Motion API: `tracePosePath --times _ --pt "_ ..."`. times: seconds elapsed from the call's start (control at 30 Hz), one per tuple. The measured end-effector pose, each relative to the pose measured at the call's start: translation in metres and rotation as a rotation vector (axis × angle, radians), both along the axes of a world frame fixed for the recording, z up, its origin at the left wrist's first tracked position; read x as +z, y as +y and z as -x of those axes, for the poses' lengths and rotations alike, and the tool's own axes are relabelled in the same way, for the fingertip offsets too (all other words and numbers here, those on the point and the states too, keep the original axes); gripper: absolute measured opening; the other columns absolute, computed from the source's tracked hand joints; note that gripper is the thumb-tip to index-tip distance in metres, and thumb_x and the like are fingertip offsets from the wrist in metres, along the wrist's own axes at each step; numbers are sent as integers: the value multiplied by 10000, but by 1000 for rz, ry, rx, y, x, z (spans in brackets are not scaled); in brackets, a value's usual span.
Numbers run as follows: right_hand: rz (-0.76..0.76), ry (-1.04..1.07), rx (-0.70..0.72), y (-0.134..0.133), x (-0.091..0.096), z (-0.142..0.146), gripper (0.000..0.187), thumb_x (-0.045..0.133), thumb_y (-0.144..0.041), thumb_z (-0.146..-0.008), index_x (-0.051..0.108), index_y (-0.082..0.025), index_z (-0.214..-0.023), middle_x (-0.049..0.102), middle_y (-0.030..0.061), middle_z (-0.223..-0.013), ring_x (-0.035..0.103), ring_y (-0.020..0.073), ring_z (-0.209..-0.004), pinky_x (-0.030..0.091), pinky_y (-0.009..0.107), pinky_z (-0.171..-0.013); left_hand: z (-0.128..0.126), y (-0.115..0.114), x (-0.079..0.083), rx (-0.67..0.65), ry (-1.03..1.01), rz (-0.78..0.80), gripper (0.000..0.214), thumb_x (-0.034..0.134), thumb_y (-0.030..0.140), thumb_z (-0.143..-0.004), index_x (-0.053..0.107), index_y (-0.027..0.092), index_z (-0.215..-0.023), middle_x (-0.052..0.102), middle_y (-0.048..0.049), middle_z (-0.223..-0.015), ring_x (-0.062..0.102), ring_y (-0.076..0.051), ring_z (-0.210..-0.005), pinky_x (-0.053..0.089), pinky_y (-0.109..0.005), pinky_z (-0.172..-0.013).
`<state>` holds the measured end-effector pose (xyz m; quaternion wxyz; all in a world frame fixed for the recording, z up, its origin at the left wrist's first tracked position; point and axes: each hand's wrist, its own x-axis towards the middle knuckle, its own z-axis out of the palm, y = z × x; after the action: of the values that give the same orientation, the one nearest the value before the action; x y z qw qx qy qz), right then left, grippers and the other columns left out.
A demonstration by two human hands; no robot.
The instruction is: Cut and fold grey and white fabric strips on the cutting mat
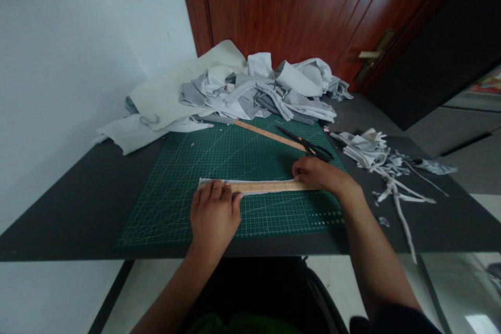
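Observation:
A narrow white cloth strip (pixel 270 193) lies across the green cutting mat (pixel 250 219), with a wooden ruler (pixel 266 187) on top of it. My left hand (pixel 215 211) rests over the left end of both, its fingers laid flat and its thumb apart along the near edge. At the ruler's right part, my right hand (pixel 319 173) has its fingers curled closed at the far edge; the hand covers that end, so where the cloth stops is hidden. Black scissors (pixel 309 147) lie just beyond my right hand, across a second wooden ruler (pixel 266 133).
A big heap of grey and white fabric (pixel 250 94) fills the back of the dark table (pixel 129 177), against a wall and a reddish wooden door (pixel 282 5). Several cloth scraps (pixel 364 148) and thin strips (pixel 399 203) lie to the right, one hanging over the front edge.

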<state>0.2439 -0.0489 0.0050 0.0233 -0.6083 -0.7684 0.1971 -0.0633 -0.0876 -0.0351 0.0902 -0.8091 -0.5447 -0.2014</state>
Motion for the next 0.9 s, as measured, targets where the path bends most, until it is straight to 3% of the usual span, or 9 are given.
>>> tracePosePath --times 0.37,0.57,0.77,0.9 --pt "57 40 -5 -2 -3 -2 80 595 -219 -869 673 -204 -863 656 32 -807 594 185 -728 392 270 -631 -2 -2 0 18 19 1 385 516 364 -998 746 79 -1116 711 -173 -1156 624 -375 -1138 488 -529 -1002" --pt "2 234 148 -8 0 19 248 501 -361 -982 659 -208 -868 655 29 -814 601 189 -749 412 286 -678 -6 -8 -9 50 34 8 409 554 356 -994 714 43 -1205 682 -197 -1280 611 -371 -1229 490 -513 -1063" --pt "81 261 158 -9 -9 34 218 545 -385 -954 667 -223 -872 647 7 -770 581 177 -682 388 275 -623 -9 -11 -16 22 -19 49 399 573 302 -994 683 11 -1244 660 -208 -1333 587 -327 -1301 492 -421 -1103" --pt "93 271 141 -7 -13 33 227 541 -395 -947 643 -224 -837 634 3 -757 564 175 -679 393 275 -632 -12 -15 -15 28 -41 79 486 612 355 -969 650 -16 -1282 630 -245 -1359 550 -367 -1339 474 -463 -1123"
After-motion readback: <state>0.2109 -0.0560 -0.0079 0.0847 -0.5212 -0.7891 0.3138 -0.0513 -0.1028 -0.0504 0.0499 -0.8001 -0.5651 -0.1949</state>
